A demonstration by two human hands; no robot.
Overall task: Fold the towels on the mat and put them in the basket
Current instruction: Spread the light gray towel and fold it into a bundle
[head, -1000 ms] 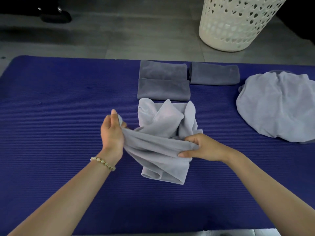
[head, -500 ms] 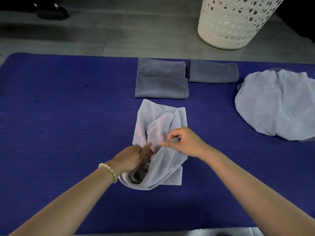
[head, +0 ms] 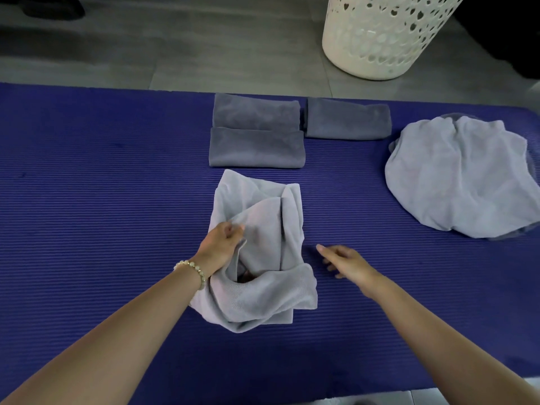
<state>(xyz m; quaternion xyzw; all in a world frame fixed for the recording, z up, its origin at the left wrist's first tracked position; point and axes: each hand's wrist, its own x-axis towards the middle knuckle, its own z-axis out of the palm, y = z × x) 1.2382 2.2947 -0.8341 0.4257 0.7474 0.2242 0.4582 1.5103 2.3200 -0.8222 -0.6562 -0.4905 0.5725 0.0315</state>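
Centre of mat [head: 87, 200]: light towel [head: 260, 296] lies crumpled. Grip of left hand [head: 222, 244] pinches an inner fold; right hand [head: 347, 261] grip spread, beside cloth. Best: shake flat, square the edges, then fold.

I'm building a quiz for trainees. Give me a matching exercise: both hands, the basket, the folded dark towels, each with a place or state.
1 left hand
2 right hand
3 basket
4 folded dark towels

A on the floor beyond the mat
B open, holding nothing
C gripping the pale towel
D at the mat's far edge

Pairs: 1-C, 2-B, 3-A, 4-D.
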